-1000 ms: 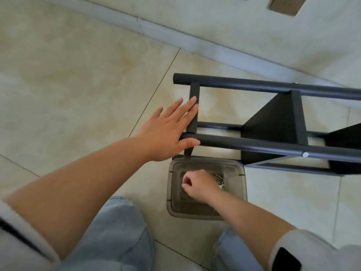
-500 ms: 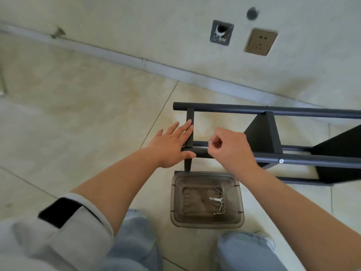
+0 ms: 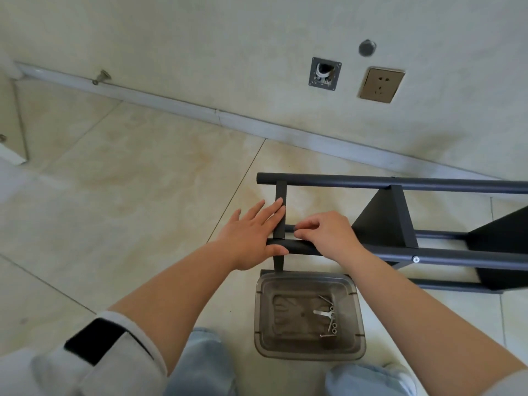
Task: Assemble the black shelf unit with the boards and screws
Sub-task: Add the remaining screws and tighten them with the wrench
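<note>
The black shelf unit lies on its side on the tiled floor, with its far tube (image 3: 400,182) and near tube (image 3: 457,257) running to the right. A black board (image 3: 383,221) is fixed between them. My left hand (image 3: 251,235) lies flat with straight fingers on the end crossbar (image 3: 281,190), thumb on the near tube. My right hand (image 3: 328,235) rests on the near tube beside it. Its fingertips pinch a small screw at the joint, mostly hidden. A clear plastic tray (image 3: 310,352) holds loose screws (image 3: 331,324) and a small key.
The wall stands close behind the shelf, with a socket (image 3: 381,84), an open wall box (image 3: 325,74) and a baseboard. A door stop (image 3: 101,77) sticks out at the far left. My knees in jeans flank the tray at the bottom edge.
My right hand left the tray and rose to the near tube's end by the crossbar with its fingertips pinched. My left hand stayed on the crossbar. The view tilted up toward the wall.
</note>
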